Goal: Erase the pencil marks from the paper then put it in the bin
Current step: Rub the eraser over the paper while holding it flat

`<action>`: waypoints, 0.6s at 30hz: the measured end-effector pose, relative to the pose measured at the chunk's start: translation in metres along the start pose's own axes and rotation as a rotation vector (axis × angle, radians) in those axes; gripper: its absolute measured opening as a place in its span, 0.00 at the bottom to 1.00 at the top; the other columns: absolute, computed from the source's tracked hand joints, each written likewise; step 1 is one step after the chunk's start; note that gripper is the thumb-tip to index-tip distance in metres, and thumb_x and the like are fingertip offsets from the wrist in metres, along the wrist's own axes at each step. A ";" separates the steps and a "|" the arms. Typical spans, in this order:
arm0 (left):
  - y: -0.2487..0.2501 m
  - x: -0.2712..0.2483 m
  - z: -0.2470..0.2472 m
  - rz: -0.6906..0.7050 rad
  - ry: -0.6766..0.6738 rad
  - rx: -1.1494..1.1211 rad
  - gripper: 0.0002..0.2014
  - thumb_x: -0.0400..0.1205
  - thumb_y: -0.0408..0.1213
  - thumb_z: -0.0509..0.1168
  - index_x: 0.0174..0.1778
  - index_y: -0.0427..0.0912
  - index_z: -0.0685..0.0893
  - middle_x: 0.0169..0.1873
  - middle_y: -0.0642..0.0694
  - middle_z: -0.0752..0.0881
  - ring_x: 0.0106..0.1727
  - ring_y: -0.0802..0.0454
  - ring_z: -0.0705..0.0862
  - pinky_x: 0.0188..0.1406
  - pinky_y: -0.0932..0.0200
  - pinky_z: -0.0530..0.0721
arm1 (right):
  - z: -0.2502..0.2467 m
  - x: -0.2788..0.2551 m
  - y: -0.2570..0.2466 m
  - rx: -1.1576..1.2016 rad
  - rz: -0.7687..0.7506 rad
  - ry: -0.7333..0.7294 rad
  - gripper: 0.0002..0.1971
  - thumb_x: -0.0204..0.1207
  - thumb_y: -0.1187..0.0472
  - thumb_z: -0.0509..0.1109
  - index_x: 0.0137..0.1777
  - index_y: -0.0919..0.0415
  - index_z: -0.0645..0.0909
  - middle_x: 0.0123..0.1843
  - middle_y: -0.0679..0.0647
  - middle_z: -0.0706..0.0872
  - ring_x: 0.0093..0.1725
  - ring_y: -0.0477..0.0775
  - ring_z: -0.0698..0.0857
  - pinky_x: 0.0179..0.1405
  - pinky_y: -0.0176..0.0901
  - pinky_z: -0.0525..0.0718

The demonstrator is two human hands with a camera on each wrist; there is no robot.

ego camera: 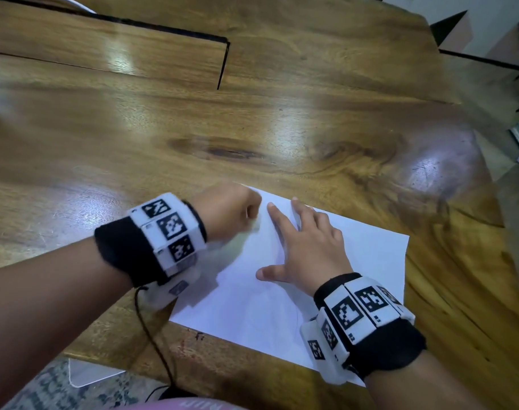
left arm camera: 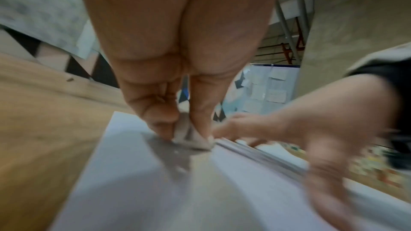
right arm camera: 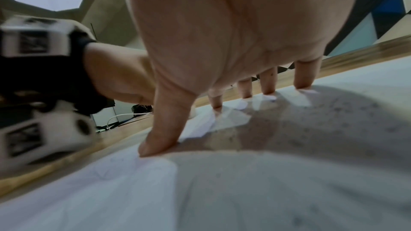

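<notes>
A white sheet of paper lies on the wooden table near its front edge. My left hand pinches a small whitish eraser between thumb and fingers and presses it on the paper near its far left corner. My right hand lies flat on the sheet with its fingers spread, and its fingertips press the paper down. Faint pencil lines show by the thumb in the right wrist view. No bin is in view.
A dark slot cuts across the far part of the tabletop. The table's right edge drops to a tiled floor. A black cable hangs from my left wrist over the front edge. A patterned rug lies below.
</notes>
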State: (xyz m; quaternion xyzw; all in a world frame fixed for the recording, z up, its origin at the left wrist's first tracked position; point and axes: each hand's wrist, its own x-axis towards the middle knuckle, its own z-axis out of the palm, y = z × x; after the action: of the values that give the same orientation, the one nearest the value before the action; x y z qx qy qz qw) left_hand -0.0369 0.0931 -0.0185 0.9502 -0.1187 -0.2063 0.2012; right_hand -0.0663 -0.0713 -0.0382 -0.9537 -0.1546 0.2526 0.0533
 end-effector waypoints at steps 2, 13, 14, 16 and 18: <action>-0.003 0.014 -0.003 -0.031 0.125 -0.028 0.02 0.74 0.33 0.67 0.40 0.39 0.81 0.32 0.47 0.79 0.40 0.43 0.80 0.40 0.56 0.76 | 0.000 0.000 0.000 0.005 0.001 -0.003 0.56 0.63 0.30 0.71 0.82 0.35 0.37 0.85 0.49 0.36 0.82 0.56 0.43 0.78 0.54 0.50; -0.003 -0.018 0.005 0.053 -0.139 0.066 0.06 0.73 0.32 0.63 0.35 0.48 0.79 0.29 0.52 0.79 0.36 0.51 0.76 0.37 0.60 0.73 | 0.001 0.000 0.000 0.013 -0.007 0.011 0.55 0.64 0.30 0.72 0.82 0.35 0.37 0.85 0.49 0.35 0.83 0.56 0.42 0.78 0.54 0.49; -0.004 -0.008 0.002 0.009 -0.056 0.022 0.05 0.73 0.32 0.63 0.36 0.47 0.79 0.29 0.51 0.79 0.37 0.49 0.77 0.39 0.60 0.74 | 0.001 0.000 0.001 0.016 -0.006 0.012 0.55 0.64 0.30 0.72 0.82 0.35 0.37 0.85 0.49 0.35 0.83 0.56 0.42 0.78 0.54 0.48; -0.007 0.010 -0.003 -0.046 0.122 -0.053 0.01 0.74 0.34 0.66 0.39 0.41 0.80 0.33 0.46 0.82 0.39 0.46 0.77 0.41 0.58 0.74 | 0.001 0.000 0.001 0.017 -0.006 0.014 0.55 0.64 0.30 0.71 0.82 0.35 0.37 0.85 0.48 0.35 0.83 0.56 0.42 0.78 0.54 0.49; -0.009 0.015 -0.001 -0.039 0.177 -0.063 0.05 0.76 0.36 0.66 0.40 0.37 0.80 0.38 0.41 0.83 0.41 0.44 0.79 0.41 0.56 0.75 | 0.001 0.000 0.001 0.014 -0.005 0.009 0.55 0.63 0.30 0.71 0.82 0.35 0.37 0.85 0.48 0.35 0.82 0.56 0.42 0.78 0.55 0.49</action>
State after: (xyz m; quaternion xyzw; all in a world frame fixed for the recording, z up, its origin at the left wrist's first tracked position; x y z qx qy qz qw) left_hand -0.0219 0.0965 -0.0270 0.9600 -0.0752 -0.1293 0.2365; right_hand -0.0665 -0.0719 -0.0393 -0.9539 -0.1551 0.2494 0.0614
